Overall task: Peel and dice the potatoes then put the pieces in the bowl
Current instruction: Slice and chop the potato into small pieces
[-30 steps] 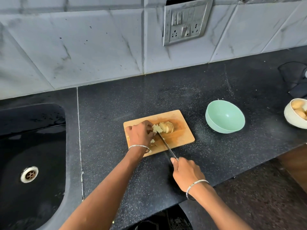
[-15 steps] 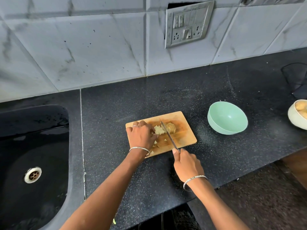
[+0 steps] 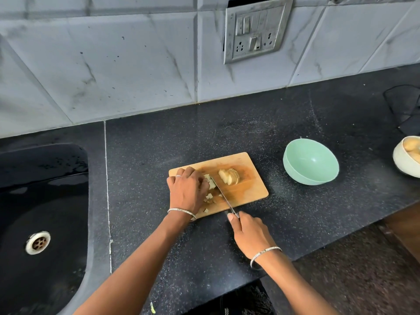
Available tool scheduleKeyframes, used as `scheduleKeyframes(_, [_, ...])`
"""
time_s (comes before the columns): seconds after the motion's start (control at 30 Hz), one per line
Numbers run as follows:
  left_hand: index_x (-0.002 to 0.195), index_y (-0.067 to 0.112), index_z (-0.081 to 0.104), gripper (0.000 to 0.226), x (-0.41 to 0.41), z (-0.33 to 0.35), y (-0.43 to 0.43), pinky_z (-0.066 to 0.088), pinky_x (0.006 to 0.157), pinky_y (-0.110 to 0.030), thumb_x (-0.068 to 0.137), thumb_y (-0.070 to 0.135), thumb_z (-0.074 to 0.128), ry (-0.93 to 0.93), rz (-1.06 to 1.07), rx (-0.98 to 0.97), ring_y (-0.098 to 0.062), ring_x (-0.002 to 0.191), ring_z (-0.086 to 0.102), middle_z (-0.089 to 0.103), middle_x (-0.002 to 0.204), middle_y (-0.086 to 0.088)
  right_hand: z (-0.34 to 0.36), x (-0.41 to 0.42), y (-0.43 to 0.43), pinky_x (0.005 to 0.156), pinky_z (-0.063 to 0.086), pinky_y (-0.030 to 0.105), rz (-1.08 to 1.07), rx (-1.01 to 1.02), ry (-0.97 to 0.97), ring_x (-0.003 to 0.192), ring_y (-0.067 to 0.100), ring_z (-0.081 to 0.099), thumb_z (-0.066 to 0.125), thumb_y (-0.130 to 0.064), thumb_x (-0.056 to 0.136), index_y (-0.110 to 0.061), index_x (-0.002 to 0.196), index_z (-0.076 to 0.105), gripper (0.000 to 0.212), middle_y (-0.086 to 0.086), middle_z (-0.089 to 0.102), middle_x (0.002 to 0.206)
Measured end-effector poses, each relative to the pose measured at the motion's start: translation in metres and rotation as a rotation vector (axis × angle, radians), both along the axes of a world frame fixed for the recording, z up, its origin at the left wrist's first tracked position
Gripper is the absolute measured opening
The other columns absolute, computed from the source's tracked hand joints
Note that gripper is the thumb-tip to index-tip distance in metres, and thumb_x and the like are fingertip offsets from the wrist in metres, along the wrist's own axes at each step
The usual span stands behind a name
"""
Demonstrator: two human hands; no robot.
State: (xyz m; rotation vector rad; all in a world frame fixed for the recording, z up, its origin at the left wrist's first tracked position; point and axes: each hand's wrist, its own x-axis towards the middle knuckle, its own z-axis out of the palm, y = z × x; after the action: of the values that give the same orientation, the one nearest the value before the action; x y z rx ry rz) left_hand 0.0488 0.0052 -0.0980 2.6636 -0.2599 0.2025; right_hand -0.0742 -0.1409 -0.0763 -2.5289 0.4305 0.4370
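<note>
Right, left hand [image 3: 186, 189]: fingers curled down over a potato piece [image 3: 210, 183] at the left part of the board, pinning it there. The knuckles hide the fingertip contact. Right hand [image 3: 250, 235]: fingers wrapped round the handle of the knife [image 3: 223, 197], thumb laid along the top near the base of the blade. The blade runs diagonally up-left across the board, its far end against the held piece, just beside the left fingers.

Small potato cubes [image 3: 209, 197] lie scattered on the board on the near side of the left hand. A stack of potato slices [image 3: 229, 176] sits mid-board, right of the blade and apart from it. Silver bangle [image 3: 181, 211] on the left wrist, another on the right.

The wooden cutting board [image 3: 250, 187] lies flat on the black speckled countertop [image 3: 284, 223]. A mint-green bowl [image 3: 311, 164] stands right of the board, apart from it. At the right edge a white bowl [image 3: 403, 160] holds whole potatoes [image 3: 412, 147]. Black sink [image 3: 43, 189] with metal drain [image 3: 37, 242] at left. Switch plate [image 3: 255, 30] on the tiled wall.
</note>
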Motion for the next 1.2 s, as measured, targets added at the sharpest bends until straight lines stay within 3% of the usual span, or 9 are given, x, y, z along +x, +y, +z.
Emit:
scheduleKeyframes(0.13, [0.088, 0.025, 0.069, 0.018, 0.002, -0.003, 0.012, 0.028, 0.078, -0.037, 0.090, 0.034, 0.054, 0.027, 0.069, -0.033, -0.021, 0.098, 0.050, 0.063, 0.099, 0.007, -0.001, -0.001, -0.002, 0.069, 0.045, 0.040, 0.006, 0.075, -0.032, 0.075, 0.026, 0.056, 0.028, -0.052, 0.101, -0.025, 0.078, 0.044, 0.040, 0.000, 0.057, 0.074])
scheduleKeyframes(0.27, [0.096, 0.028, 0.070, 0.014, -0.001, -0.001, 0.020, 0.031, 0.080, -0.038, 0.085, 0.027, 0.060, 0.053, 0.034, -0.106, -0.023, 0.102, 0.049, 0.061, 0.103, 0.004, 0.002, 0.003, -0.006, 0.075, 0.049, 0.042, 0.009, 0.055, -0.054, 0.083, 0.028, 0.060, 0.027, -0.056, 0.099, -0.022, 0.086, 0.054, 0.045, 0.002, 0.064, 0.081])
scheduleKeyframes(0.5, [0.096, 0.025, 0.071, 0.017, -0.003, 0.002, 0.024, 0.046, 0.081, -0.041, 0.081, 0.020, 0.065, 0.034, -0.059, -0.208, -0.026, 0.095, 0.054, 0.062, 0.097, -0.001, 0.003, 0.009, 0.001, 0.071, 0.042, 0.038, -0.052, -0.061, -0.006, 0.098, 0.034, 0.060, 0.027, -0.052, 0.101, -0.020, 0.098, 0.054, 0.042, 0.008, 0.063, 0.097])
scheduleKeyframes(0.67, [0.094, 0.034, 0.074, 0.019, -0.003, 0.007, 0.021, 0.036, 0.081, -0.038, 0.080, 0.046, 0.069, 0.058, -0.038, -0.017, -0.021, 0.099, 0.050, 0.061, 0.103, 0.007, 0.000, 0.001, 0.011, 0.068, 0.043, 0.038, -0.033, 0.074, -0.020, 0.078, 0.028, 0.056, 0.033, -0.051, 0.101, -0.021, 0.083, 0.049, 0.038, 0.000, 0.056, 0.077])
scheduleKeyframes(0.83, [0.088, 0.030, 0.072, 0.014, 0.001, 0.010, 0.012, 0.030, 0.079, -0.036, 0.080, 0.041, 0.067, 0.080, -0.024, 0.009, -0.019, 0.100, 0.048, 0.061, 0.103, 0.009, 0.000, 0.003, 0.008, 0.062, 0.040, 0.038, 0.014, 0.133, -0.089, 0.069, 0.027, 0.056, 0.039, -0.053, 0.098, -0.021, 0.072, 0.044, 0.042, -0.003, 0.053, 0.065])
scheduleKeyframes(0.97, [0.084, 0.027, 0.069, 0.011, 0.000, 0.012, 0.013, 0.032, 0.079, -0.038, 0.081, 0.037, 0.064, 0.054, 0.058, -0.040, -0.022, 0.096, 0.051, 0.062, 0.098, 0.006, 0.003, 0.008, 0.003, 0.063, 0.045, 0.038, 0.013, 0.190, -0.092, 0.063, 0.022, 0.058, 0.040, -0.057, 0.096, -0.016, 0.078, 0.056, 0.047, 0.000, 0.062, 0.068])
scheduleKeyframes(1.2, [0.095, 0.030, 0.068, 0.013, 0.002, 0.012, 0.022, 0.036, 0.082, -0.040, 0.086, 0.026, 0.060, 0.054, 0.023, -0.138, -0.025, 0.100, 0.052, 0.063, 0.104, 0.004, -0.006, 0.010, -0.002, 0.068, 0.044, 0.039, -0.031, -0.030, -0.068, 0.089, 0.033, 0.061, 0.033, -0.054, 0.099, -0.025, 0.084, 0.046, 0.035, 0.007, 0.064, 0.089])
